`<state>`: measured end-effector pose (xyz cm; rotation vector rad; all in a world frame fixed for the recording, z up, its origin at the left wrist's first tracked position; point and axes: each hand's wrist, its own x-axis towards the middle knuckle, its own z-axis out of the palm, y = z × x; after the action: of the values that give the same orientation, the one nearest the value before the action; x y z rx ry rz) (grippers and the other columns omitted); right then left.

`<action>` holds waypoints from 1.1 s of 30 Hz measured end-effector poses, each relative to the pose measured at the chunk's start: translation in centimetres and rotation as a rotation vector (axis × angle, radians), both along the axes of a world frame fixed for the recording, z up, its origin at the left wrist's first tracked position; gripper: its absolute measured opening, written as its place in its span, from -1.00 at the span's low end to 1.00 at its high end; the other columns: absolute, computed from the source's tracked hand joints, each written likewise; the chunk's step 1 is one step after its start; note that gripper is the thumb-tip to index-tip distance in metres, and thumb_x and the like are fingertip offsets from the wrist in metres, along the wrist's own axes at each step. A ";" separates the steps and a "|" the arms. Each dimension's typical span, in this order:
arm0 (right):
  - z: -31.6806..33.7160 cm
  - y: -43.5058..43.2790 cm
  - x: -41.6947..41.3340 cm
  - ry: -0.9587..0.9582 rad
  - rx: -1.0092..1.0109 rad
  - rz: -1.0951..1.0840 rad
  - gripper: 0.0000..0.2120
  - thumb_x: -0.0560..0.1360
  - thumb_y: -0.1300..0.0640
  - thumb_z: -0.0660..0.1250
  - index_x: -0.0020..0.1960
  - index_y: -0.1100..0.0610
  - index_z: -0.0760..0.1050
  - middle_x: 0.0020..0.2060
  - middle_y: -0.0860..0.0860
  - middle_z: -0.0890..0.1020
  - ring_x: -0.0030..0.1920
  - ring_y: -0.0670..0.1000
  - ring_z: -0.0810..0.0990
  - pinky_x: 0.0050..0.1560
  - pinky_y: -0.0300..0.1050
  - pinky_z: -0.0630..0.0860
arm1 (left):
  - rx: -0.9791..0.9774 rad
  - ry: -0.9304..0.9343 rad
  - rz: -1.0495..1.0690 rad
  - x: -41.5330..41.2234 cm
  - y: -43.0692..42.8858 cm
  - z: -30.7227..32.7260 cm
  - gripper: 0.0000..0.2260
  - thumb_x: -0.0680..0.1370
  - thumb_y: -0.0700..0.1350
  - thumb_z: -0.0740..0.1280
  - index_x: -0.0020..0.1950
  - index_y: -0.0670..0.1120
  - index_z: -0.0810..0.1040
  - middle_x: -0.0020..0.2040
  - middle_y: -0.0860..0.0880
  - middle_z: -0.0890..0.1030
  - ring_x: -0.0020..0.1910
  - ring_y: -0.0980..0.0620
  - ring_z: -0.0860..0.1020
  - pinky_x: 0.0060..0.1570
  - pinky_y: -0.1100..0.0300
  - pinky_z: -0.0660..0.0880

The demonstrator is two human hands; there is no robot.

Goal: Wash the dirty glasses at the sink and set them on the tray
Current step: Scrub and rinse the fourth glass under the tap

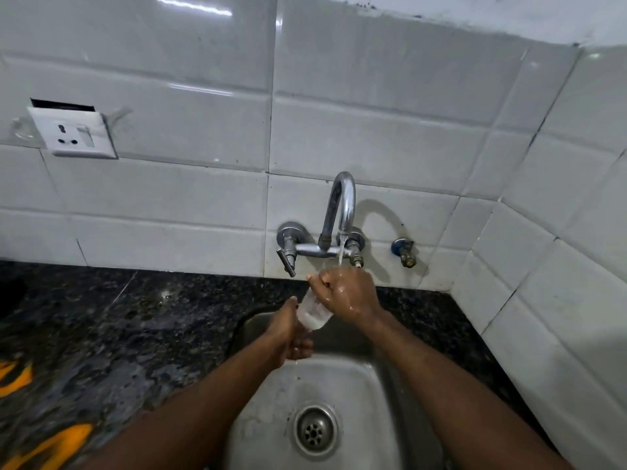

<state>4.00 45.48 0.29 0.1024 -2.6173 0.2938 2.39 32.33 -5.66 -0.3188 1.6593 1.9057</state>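
A clear glass (314,312) is held tilted over the steel sink (380,395), its base toward me and its mouth up toward the tap. My left hand (291,337) cups the base from below. My right hand (346,295) is closed over the mouth end, wet and shiny. A thin stream of water runs from the chrome tap (341,212) onto my right hand. No tray can be made out for certain.
Dark speckled granite counter (118,334) surrounds the sink and is wet on the left. Something orange (51,442) lies at the bottom left edge. The sink drain (315,430) is near me. White tiled walls stand behind and to the right; a socket (73,135) is on the left wall.
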 end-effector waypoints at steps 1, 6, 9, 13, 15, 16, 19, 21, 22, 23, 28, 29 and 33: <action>0.7 0.5 -0.2 0.023 0.119 -0.001 -0.56 0.59 -0.11 0.19 -0.31 0.12 0.59 -0.41 0.04 0.62 -0.41 0.01 0.55 -0.37 -0.20 0.30 | -0.071 0.024 -0.001 -0.1 -0.3 -0.1 -0.62 0.68 0.08 0.10 0.12 -0.17 0.56 -0.07 -0.19 0.60 -0.24 -0.10 0.53 -0.30 0.07 0.53; 1.3 0.7 0.0 -0.088 0.296 0.151 -0.58 0.59 -0.13 0.18 -0.23 0.11 0.62 -0.33 0.05 0.64 -0.37 0.02 0.56 -0.30 -0.10 0.50 | -0.145 0.047 0.066 -1.2 -2.0 0.5 -0.80 0.60 -0.14 0.19 0.03 -0.22 0.55 -0.11 -0.20 0.62 -0.30 -0.13 0.54 -0.35 0.12 0.49; 1.3 0.9 0.1 -0.094 0.283 0.105 -0.59 0.60 -0.11 0.18 -0.22 0.13 0.59 -0.32 0.04 0.60 -0.37 -0.02 0.46 -0.30 -0.13 0.37 | -0.197 0.105 0.130 -1.6 -2.2 1.0 -0.82 0.59 -0.14 0.21 -0.02 -0.22 0.54 -0.10 -0.21 0.63 -0.27 -0.14 0.56 -0.30 0.10 0.52; 1.2 0.7 0.6 -0.096 0.323 0.092 -0.58 0.59 -0.10 0.18 -0.25 0.13 0.60 -0.34 0.07 0.62 -0.34 0.06 0.55 -0.30 -0.14 0.31 | -0.409 0.333 0.272 -3.0 -2.3 3.8 -0.65 0.46 -0.02 0.22 0.12 -0.19 0.59 0.16 -0.25 0.63 0.11 -0.27 0.60 0.16 -0.03 0.55; 1.5 0.8 0.5 -0.089 0.332 0.085 -0.59 0.59 -0.10 0.18 -0.25 0.13 0.59 -0.31 0.07 0.63 -0.30 0.07 0.59 -0.30 -0.15 0.27 | -0.489 0.425 0.281 -3.3 -2.0 5.6 -0.58 0.57 -0.10 0.23 0.41 -0.18 0.46 0.34 -0.22 0.54 0.30 -0.24 0.50 0.21 0.06 0.43; 1.6 0.7 0.5 -0.082 0.341 0.078 -0.61 0.59 -0.10 0.18 -0.24 0.12 0.57 -0.29 0.06 0.63 -0.28 0.08 0.60 -0.30 -0.15 0.27 | -0.523 0.466 0.273 -3.6 -1.7 6.2 -0.57 0.59 -0.13 0.23 0.47 -0.18 0.40 0.37 -0.20 0.52 0.34 -0.22 0.47 0.17 0.09 0.40; 2.2 0.1 0.4 -0.060 0.361 0.099 -0.62 0.58 -0.08 0.20 -0.27 0.12 0.56 -0.32 0.07 0.64 -0.31 0.09 0.60 -0.30 -0.15 0.30 | -0.552 0.575 0.226 -4.1 -0.8 7.1 -0.64 0.62 -0.06 0.22 0.35 -0.19 0.52 0.24 -0.19 0.61 0.24 -0.22 0.53 0.04 0.09 0.43; 2.1 -0.2 0.4 -0.063 0.374 0.115 -0.61 0.57 -0.06 0.21 -0.30 0.13 0.57 -0.35 0.09 0.64 -0.34 0.11 0.60 -0.31 -0.14 0.32 | -0.575 0.596 0.167 -4.7 -0.4 6.8 -0.61 0.61 0.10 0.18 0.11 -0.18 0.61 0.07 -0.20 0.67 0.06 -0.22 0.60 -0.04 0.04 0.51; 2.0 -0.3 0.5 -0.049 0.354 0.097 -0.61 0.57 -0.06 0.21 -0.30 0.14 0.57 -0.36 0.09 0.64 -0.34 0.12 0.61 -0.32 -0.14 0.32 | -0.588 0.602 0.153 -5.0 -0.3 6.7 -0.56 0.60 0.16 0.16 0.05 -0.18 0.62 0.02 -0.20 0.68 -0.02 -0.20 0.61 -0.08 0.04 0.53; 1.9 -0.2 0.6 -0.025 0.314 0.065 -0.61 0.57 -0.06 0.23 -0.31 0.14 0.57 -0.36 0.08 0.64 -0.34 0.11 0.61 -0.33 -0.15 0.32 | -0.624 0.632 0.136 -5.0 -0.1 6.6 -0.56 0.59 0.16 0.16 0.04 -0.20 0.61 -0.02 -0.20 0.68 -0.09 -0.17 0.62 -0.13 0.06 0.53; 1.7 0.4 1.3 0.054 0.258 -0.027 -0.64 0.53 -0.05 0.32 -0.34 0.15 0.57 -0.41 0.09 0.62 -0.40 0.10 0.60 -0.37 -0.17 0.26 | -0.791 0.859 -0.162 -3.9 -0.3 8.4 -0.80 0.57 -0.16 0.23 0.09 -0.25 0.53 -0.30 -0.03 0.46 -0.34 0.07 0.41 -0.42 0.20 0.25; 1.7 0.4 1.5 0.066 0.267 -0.025 -0.64 0.53 -0.04 0.34 -0.35 0.15 0.57 -0.44 0.08 0.61 -0.43 0.09 0.59 -0.38 -0.18 0.24 | -0.784 0.866 -0.168 -4.0 -0.5 8.4 -0.81 0.57 -0.14 0.21 0.07 -0.22 0.52 -0.26 -0.06 0.48 -0.32 0.04 0.42 -0.40 0.18 0.26; 2.2 0.5 1.9 0.113 0.230 -0.026 -0.63 0.52 -0.03 0.37 -0.40 0.13 0.56 -0.47 0.03 0.59 -0.48 0.02 0.52 -0.37 -0.22 0.24 | -0.650 0.658 0.076 -3.5 -0.6 5.5 -0.80 0.58 -0.03 0.23 0.04 -0.16 0.45 0.02 -0.14 0.59 -0.07 -0.14 0.52 -0.12 0.09 0.43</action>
<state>5.91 46.00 2.49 0.1583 -2.5287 -0.0224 -1.14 31.68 -0.21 0.0164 2.7310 1.5494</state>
